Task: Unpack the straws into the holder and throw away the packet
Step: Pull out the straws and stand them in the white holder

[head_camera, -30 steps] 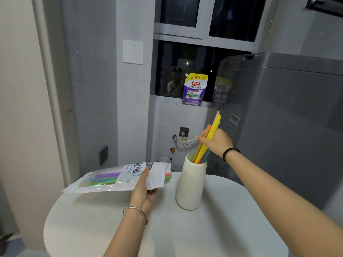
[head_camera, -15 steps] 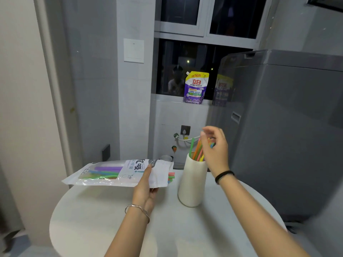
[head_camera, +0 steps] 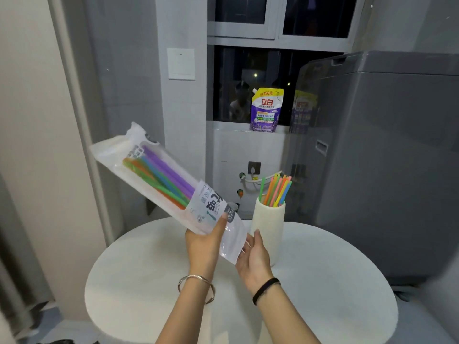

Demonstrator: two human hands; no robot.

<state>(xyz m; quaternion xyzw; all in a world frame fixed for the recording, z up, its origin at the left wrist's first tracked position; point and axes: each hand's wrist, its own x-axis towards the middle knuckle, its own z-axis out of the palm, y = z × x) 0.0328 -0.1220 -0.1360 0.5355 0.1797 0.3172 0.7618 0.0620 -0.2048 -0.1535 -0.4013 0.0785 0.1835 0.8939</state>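
My left hand (head_camera: 203,247) grips the clear plastic straw packet (head_camera: 159,170) near its lower, open end. The packet is tilted steeply, its closed end up and to the left, with purple, blue, green and orange straws still inside. My right hand (head_camera: 253,261) is open just below the packet's mouth, fingers touching its lower edge. A cream ceramic holder (head_camera: 269,227) stands upright on the round white table (head_camera: 335,294), right behind my right hand. Several coloured straws (head_camera: 277,189) stick out of the holder.
A grey washing machine (head_camera: 385,157) stands close behind the table on the right. A purple detergent pouch (head_camera: 265,110) sits on the window sill. A wall and door frame run along the left.
My right hand has left the straws in the holder and come down to the packet's mouth. My left hand has tipped the packet from flat to steeply tilted.
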